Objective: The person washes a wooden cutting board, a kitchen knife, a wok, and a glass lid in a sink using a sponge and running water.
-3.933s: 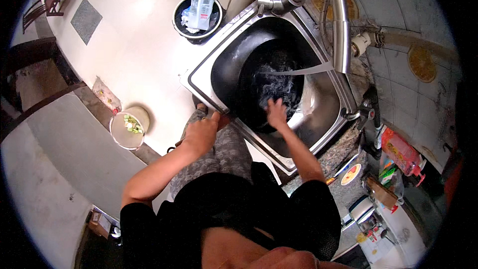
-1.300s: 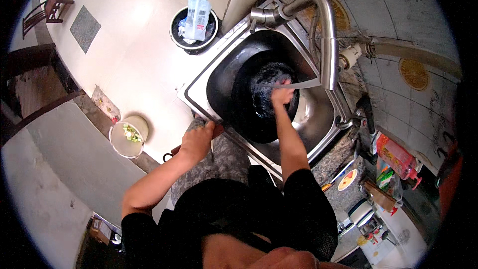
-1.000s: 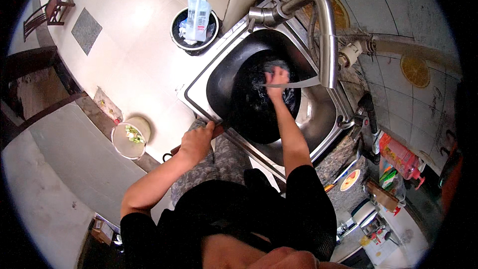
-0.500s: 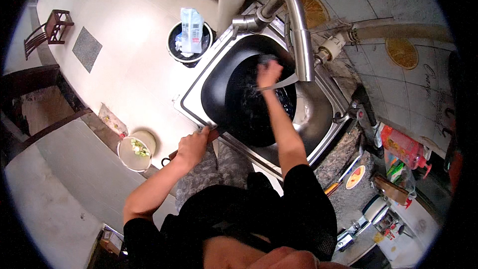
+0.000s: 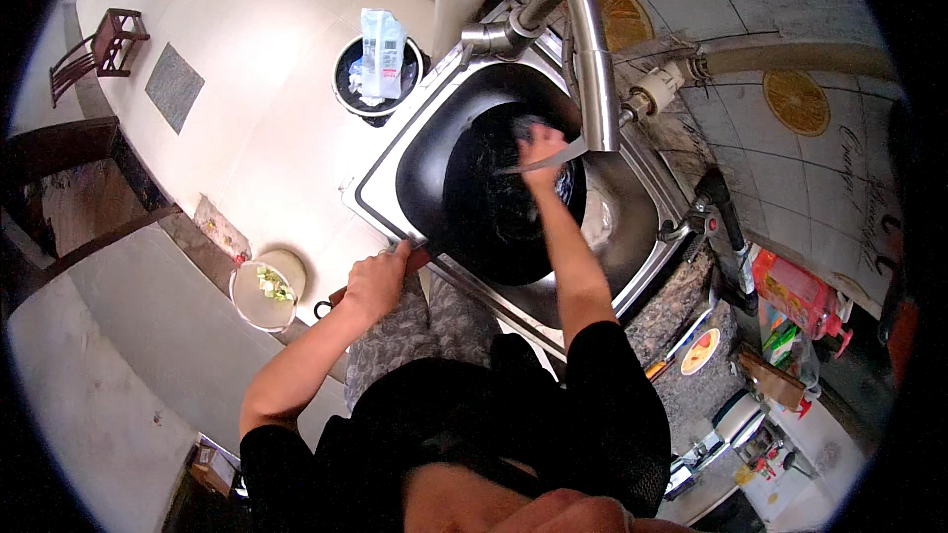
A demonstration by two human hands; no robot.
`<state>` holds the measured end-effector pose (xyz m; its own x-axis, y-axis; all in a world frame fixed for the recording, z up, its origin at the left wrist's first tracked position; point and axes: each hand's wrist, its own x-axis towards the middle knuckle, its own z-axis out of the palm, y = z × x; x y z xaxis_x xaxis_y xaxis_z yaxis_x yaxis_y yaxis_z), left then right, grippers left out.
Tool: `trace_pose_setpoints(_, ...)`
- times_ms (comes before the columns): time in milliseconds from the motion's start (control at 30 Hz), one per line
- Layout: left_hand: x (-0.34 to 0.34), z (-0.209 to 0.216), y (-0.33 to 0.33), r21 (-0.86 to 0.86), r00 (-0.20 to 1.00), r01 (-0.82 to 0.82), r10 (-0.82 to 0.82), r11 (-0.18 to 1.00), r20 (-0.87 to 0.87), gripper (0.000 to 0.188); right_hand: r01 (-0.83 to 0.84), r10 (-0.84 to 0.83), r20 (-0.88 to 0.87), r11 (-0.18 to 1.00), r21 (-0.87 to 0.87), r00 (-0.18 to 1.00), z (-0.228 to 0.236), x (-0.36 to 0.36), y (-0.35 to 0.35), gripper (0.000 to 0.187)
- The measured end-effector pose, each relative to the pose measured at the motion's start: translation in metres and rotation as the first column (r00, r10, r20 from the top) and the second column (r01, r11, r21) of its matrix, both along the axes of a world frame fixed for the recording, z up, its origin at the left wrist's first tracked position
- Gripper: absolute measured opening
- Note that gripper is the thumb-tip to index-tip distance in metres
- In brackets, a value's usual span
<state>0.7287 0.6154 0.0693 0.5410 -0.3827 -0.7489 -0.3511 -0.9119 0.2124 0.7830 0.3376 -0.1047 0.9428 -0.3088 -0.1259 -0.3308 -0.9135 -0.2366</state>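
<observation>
Right above your right hand [image 5: 541, 146] the curved metal faucet [image 5: 591, 49] arches over, its spout just beside your knuckles with a thin stream of water running across them. Beyond your fingertips, on the pale floor, stands a black bucket [image 5: 348, 79] with a white and blue carton [image 5: 382, 39] and scraps in it. Out past your left hand [image 5: 375, 284], lower on the floor, sits a small round bowl [image 5: 259, 298] holding chopped green and white bits. The steel sink [image 5: 380, 199] holds the big black wok [image 5: 494, 188], which fills most of the basin and looks wet inside. Your right fingers are curled shut on a dark scrubbing pad [image 5: 528, 126], pressed to the wok's far inner wall. Your left fingers are wrapped tight round the wok's handle [image 5: 417, 259] at the sink's near rim.
</observation>
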Motion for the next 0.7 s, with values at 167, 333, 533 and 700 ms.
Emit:
trace_pose_setpoints(167, -0.004, -0.001, 0.001, -0.008, 1.0, -0.014, 0.014, 1.0, 0.006, 0.03, 0.083, -0.131, -0.159, 0.958, -0.274, 0.979, -0.042, -0.124, -0.001, 0.045)
trace_pose_setpoints(333, -0.004, -0.001, -0.002, -0.028, 1.0, 0.007, -0.007, 1.0, 0.021, 0.033, 0.375, 0.012, -0.465, 0.573, 0.728, 0.885, -0.014, -0.107, 0.082, 0.039)
trace_pose_setpoints(533, 0.002, -0.014, 0.008, -0.122, 1.0, 0.029, -0.028, 0.992, 0.011, 0.037, -0.177, 0.531, -0.439, 0.759, 0.627, 0.725, 0.013, -0.169, -0.02, 0.037)
trace_pose_setpoints(700, 0.02, -0.017, 0.017, -0.163, 0.987, 0.128, -0.141, 0.978, -0.076, 0.062, 0.094, -0.145, -0.418, 0.986, -0.14, 0.897, 0.066, -0.151, -0.065, 0.023)
